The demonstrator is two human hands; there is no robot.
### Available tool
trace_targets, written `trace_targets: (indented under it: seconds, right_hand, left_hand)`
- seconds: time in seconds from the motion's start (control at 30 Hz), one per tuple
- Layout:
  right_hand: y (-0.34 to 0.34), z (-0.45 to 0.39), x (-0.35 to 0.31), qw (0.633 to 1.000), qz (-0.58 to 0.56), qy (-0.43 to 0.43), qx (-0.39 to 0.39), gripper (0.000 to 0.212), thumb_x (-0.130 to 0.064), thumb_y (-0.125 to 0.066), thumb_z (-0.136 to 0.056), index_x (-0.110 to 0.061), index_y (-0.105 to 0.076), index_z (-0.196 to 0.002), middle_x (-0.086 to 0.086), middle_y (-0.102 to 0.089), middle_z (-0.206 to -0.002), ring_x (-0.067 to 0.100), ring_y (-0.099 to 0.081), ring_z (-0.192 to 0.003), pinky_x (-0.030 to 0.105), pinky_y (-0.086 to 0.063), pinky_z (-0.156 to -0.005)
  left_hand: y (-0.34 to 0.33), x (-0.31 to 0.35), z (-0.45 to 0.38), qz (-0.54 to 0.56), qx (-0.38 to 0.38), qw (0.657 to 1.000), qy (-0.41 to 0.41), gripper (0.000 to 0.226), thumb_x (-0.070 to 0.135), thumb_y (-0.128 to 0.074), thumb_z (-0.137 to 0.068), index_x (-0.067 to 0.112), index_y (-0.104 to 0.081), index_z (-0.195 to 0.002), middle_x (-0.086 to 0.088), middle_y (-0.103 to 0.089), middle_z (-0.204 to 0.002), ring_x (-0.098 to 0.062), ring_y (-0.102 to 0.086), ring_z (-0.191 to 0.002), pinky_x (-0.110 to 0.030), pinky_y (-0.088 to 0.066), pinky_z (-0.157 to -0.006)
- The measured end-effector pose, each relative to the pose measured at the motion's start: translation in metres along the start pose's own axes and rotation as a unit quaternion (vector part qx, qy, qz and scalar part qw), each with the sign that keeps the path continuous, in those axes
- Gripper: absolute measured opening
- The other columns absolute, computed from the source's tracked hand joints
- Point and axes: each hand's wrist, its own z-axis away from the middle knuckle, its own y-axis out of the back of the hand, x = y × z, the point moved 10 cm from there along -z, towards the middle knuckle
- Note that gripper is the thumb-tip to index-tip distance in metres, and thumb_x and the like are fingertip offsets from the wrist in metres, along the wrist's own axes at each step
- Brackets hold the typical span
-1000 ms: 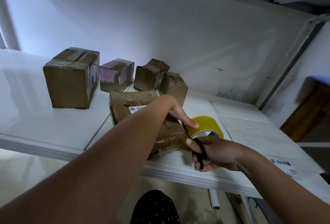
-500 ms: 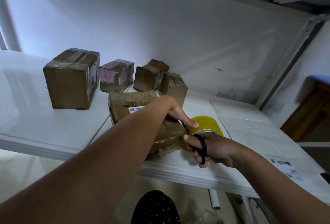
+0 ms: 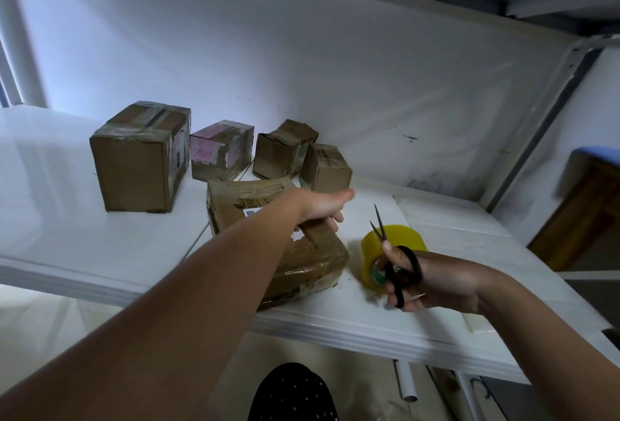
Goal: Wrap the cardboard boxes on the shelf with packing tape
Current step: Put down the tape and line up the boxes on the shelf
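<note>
Left arm extends forward and rightward across the frame; left hand is palm-down, thumb stretched out to the right, fingers bent downward over the front edge of what lies beneath. Right arm enters from lower right; right hand is curled, thumb and fingers through black handle loops, wrist bent slightly inward.

Left hand on taped box — right hand holds scissors.
</note>
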Motion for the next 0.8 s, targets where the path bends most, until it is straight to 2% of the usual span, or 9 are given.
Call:
trace_targets:
  seconds: [0.07,0.1,0.17,0.23,0.43,0.57,0.67,0.73,0.8]
  right_hand:
    - [0.006,0.006,-0.002,1.0,-0.005,0.004,-0.001,0.072,-0.072,-0.051,-0.062,-0.015,-0.056,-0.106,0.0,-0.064,-0.074,0.017,-0.066,-0.076,0.031,-0.052,-0.077]
    - [0.009,0.007,-0.002,1.0,-0.009,0.004,0.0,0.071,-0.071,-0.051,-0.063,-0.014,-0.057,-0.105,0.001,-0.064,-0.074,0.017,-0.066,-0.074,0.032,-0.051,-0.079]
    - [0.015,0.011,-0.003,1.0,-0.017,0.003,0.001,0.068,-0.069,-0.051,-0.064,-0.014,-0.057,-0.102,0.002,-0.064,-0.073,0.017,-0.065,-0.072,0.034,-0.051,-0.081]
    - [0.018,0.014,-0.003,1.0,-0.016,0.002,0.0,0.064,-0.068,-0.05,-0.067,-0.014,-0.058,-0.101,0.003,-0.064,-0.073,0.017,-0.065,-0.071,0.035,-0.05,-0.082]
    - [0.022,0.021,-0.008,0.999,-0.036,0.035,-0.012,0.07,-0.067,-0.052,-0.066,-0.012,-0.059,-0.107,0.004,-0.063,-0.077,0.018,-0.063,-0.073,0.03,-0.052,-0.072]
    - [0.039,0.024,-0.023,0.993,-0.076,0.092,0.017,0.065,-0.064,-0.054,-0.071,-0.014,-0.058,-0.112,0.003,-0.064,-0.078,0.017,-0.064,-0.075,0.031,-0.055,-0.072]
    - [0.082,0.021,-0.018,0.98,-0.099,0.085,0.15,0.054,-0.061,-0.059,-0.073,-0.018,-0.059,-0.107,0.005,-0.065,-0.083,0.019,-0.064,-0.075,0.033,-0.052,-0.071]
    - [0.113,0.02,0.006,0.966,-0.025,0.02,0.257,0.041,-0.052,-0.058,-0.086,-0.012,-0.059,-0.098,0.007,-0.063,-0.083,0.02,-0.06,-0.072,0.028,-0.047,-0.065]
    - [0.13,0.013,0.034,0.947,0.112,-0.058,0.296,0.038,-0.044,-0.058,-0.091,-0.007,-0.056,-0.096,0.009,-0.056,-0.075,0.019,-0.051,-0.062,0.023,-0.037,-0.056]
  left_hand:
    - [-0.004,-0.001,0.003,-0.075,-0.001,0.997,0.001,0.046,0.056,-0.036,-0.093,0.02,-0.056,-0.113,-0.004,-0.055,-0.122,-0.02,-0.056,-0.105,-0.031,-0.043,-0.081]
    - [-0.006,-0.002,0.002,-0.134,0.009,0.991,0.005,0.043,0.053,-0.042,-0.091,0.02,-0.056,-0.114,-0.007,-0.052,-0.124,-0.022,-0.054,-0.104,-0.032,-0.044,-0.079]
    - [-0.009,-0.003,0.001,-0.26,0.048,0.964,0.018,0.058,0.058,-0.046,-0.085,0.022,-0.052,-0.131,-0.009,-0.041,-0.139,-0.027,-0.04,-0.126,-0.044,-0.04,-0.097]
    - [-0.012,0.0,0.001,-0.326,0.086,0.941,0.027,0.068,0.06,-0.047,-0.082,0.023,-0.044,-0.139,-0.008,-0.027,-0.151,-0.026,-0.013,-0.143,-0.056,-0.02,-0.106]
    - [-0.018,0.005,0.004,-0.312,0.108,0.943,0.035,0.062,0.041,-0.043,-0.089,0.019,-0.029,-0.146,-0.01,-0.014,-0.156,-0.025,0.005,-0.145,-0.056,-0.009,-0.108]
    - [-0.029,0.024,0.008,-0.299,0.152,0.937,-0.098,0.044,0.046,-0.028,-0.099,0.032,-0.046,-0.137,-0.001,-0.043,-0.145,-0.022,-0.023,-0.14,-0.057,-0.003,-0.111]
    - [-0.029,0.025,0.014,-0.251,0.163,0.942,-0.153,0.046,0.039,-0.015,-0.102,0.033,-0.051,-0.128,0.005,-0.056,-0.13,-0.016,-0.034,-0.133,-0.056,0.007,-0.113]
    - [-0.028,0.023,0.015,-0.214,0.162,0.95,-0.163,0.048,0.034,-0.011,-0.102,0.033,-0.052,-0.126,0.005,-0.06,-0.124,-0.014,-0.036,-0.131,-0.054,0.01,-0.114]
    - [-0.028,0.023,0.016,-0.194,0.165,0.952,-0.167,0.047,0.031,-0.012,-0.101,0.033,-0.053,-0.124,0.004,-0.061,-0.12,-0.013,-0.037,-0.129,-0.053,0.011,-0.114]
